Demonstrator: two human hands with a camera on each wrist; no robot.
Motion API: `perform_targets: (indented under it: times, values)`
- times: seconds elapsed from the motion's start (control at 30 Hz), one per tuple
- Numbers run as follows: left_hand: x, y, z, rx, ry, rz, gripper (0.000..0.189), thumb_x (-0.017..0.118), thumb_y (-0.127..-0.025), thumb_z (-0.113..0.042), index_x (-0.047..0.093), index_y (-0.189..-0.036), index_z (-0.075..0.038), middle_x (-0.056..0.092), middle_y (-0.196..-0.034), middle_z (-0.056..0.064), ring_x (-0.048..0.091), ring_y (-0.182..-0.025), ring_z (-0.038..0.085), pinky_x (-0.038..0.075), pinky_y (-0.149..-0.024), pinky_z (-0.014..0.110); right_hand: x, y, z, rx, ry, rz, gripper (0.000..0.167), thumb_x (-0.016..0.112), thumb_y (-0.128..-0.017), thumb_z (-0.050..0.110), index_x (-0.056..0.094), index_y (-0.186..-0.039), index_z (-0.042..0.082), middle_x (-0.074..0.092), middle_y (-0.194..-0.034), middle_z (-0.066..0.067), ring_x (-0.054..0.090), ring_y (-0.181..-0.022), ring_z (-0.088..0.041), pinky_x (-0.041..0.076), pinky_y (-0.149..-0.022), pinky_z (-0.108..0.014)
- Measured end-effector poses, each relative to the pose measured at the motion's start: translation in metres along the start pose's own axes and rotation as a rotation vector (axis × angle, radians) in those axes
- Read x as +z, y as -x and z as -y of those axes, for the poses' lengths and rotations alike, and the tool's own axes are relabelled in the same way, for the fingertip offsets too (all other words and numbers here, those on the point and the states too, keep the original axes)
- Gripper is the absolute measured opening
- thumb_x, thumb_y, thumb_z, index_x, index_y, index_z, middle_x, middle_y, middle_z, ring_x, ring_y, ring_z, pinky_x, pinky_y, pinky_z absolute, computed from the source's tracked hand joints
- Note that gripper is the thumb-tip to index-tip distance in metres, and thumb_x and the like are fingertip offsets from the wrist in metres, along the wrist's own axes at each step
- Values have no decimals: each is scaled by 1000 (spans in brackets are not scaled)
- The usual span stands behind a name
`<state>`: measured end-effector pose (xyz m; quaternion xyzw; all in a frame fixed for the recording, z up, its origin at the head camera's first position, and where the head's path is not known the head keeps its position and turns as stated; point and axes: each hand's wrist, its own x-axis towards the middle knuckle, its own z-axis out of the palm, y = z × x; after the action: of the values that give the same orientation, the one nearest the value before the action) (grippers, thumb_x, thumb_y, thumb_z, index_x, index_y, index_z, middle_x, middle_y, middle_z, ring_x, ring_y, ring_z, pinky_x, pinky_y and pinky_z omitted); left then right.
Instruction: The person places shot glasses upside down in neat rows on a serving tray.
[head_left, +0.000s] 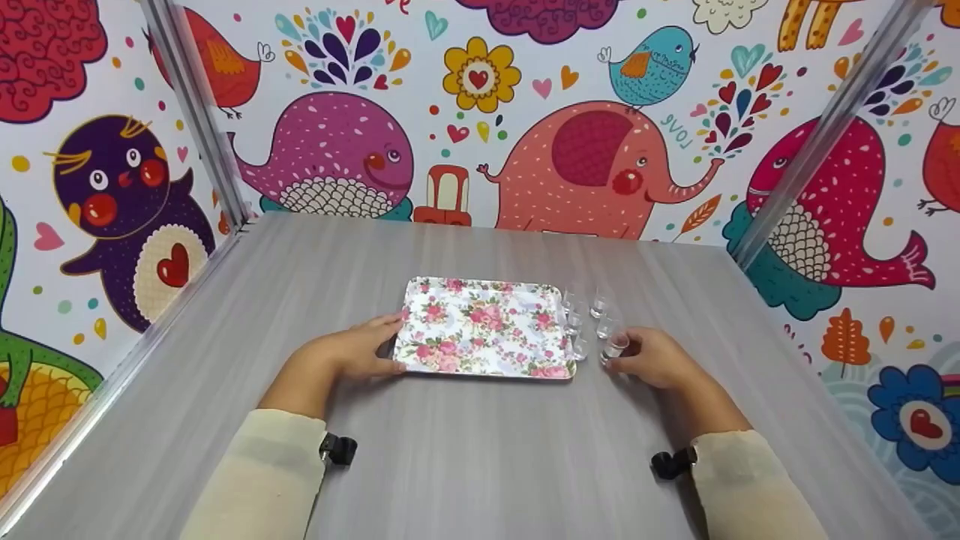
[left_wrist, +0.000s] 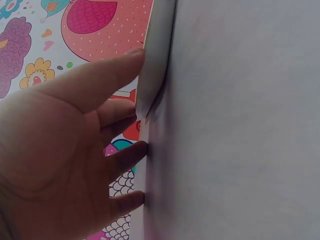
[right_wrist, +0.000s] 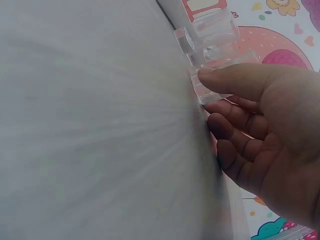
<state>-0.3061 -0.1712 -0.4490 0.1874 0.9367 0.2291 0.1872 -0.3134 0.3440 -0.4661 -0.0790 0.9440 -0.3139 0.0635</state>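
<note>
A white tray point(head_left: 487, 330) with pink roses and green leaves lies flat on the table in the head view. At its left edge is my left hand point(head_left: 367, 349), thumb and fingertips touching the rim without wrapping round it; the left wrist view shows the thumb point(left_wrist: 120, 67) against the tray's side. Small clear shot glasses stand to the right of the tray in two rows. My right hand point(head_left: 656, 356) pinches the nearest shot glass point(head_left: 615, 345) of the outer row between thumb and fingers. In the right wrist view that shot glass point(right_wrist: 204, 90) is partly covered by the thumb.
Another clear glass point(head_left: 580, 347) stands close to the tray's right edge, with several more behind it. The grey wood-grain table point(head_left: 495, 465) meets a wall printed with cartoon animals point(head_left: 585, 172) at the back. Metal posts point(head_left: 202, 112) rise at the back corners.
</note>
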Motion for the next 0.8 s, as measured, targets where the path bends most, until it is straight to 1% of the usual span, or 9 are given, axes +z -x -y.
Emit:
perform_targets:
  times: [0.07,0.2,0.3,0.4,0.53,0.6,0.7,0.8]
  values:
    - [-1,0,0,6,-2,-2,91,72,-102,-43,24,-171,-9,15,-182,7,16,-167,42,19,-135,63,-3,1,3,1,8,-13,31,88,-89,30,74,-110,13,69,-95,-4,60,-84,-17,51,-71,-28]
    - [-2,2,0,15,-8,-2,91,72,-102,-42,24,-171,-7,16,-182,10,17,-167,44,20,-134,64,-11,5,14,-1,-11,-61,31,88,-87,33,73,-106,13,71,-98,-4,60,-90,-20,51,-78,-30]
    - [-3,2,0,21,-9,-4,91,72,-102,-42,24,-171,-6,16,-182,11,17,-166,45,20,-134,64,-15,7,22,-2,-59,-83,31,87,-88,33,73,-107,13,74,-99,-6,63,-93,-22,54,-80,-30]
    - [-2,2,0,22,-1,-6,91,72,-102,-41,23,-171,-5,15,-182,10,16,-166,46,18,-134,65,-16,8,31,2,-104,-96,32,85,-91,37,73,-112,15,74,-102,-6,64,-95,-24,57,-82,-31]
    - [-1,1,1,24,9,-5,92,72,-102,-42,23,-171,-5,14,-182,11,16,-166,47,18,-134,65,-12,11,48,-38,-160,-128,39,85,-92,41,74,-120,16,74,-102,-8,64,-94,-26,58,-80,-29]
    - [-1,1,1,26,11,-5,93,72,-102,-42,23,-171,-5,14,-182,12,16,-166,47,18,-134,65,-7,11,57,-75,-186,-135,42,85,-92,40,74,-123,16,74,-100,-9,64,-91,-26,57,-75,-26]
    - [-1,0,1,27,9,-7,93,72,-102,-42,23,-170,-4,15,-181,13,17,-166,47,18,-134,65,2,8,71,-132,-205,-131,40,85,-92,36,75,-125,15,72,-96,-9,62,-86,-24,54,-69,-23]
    - [0,-1,1,24,9,-7,93,72,-101,-42,23,-171,-5,15,-182,12,17,-166,46,19,-134,64,11,4,83,-172,-217,-120,38,86,-92,34,76,-125,17,71,-91,-6,61,-81,-22,52,-65,-23]
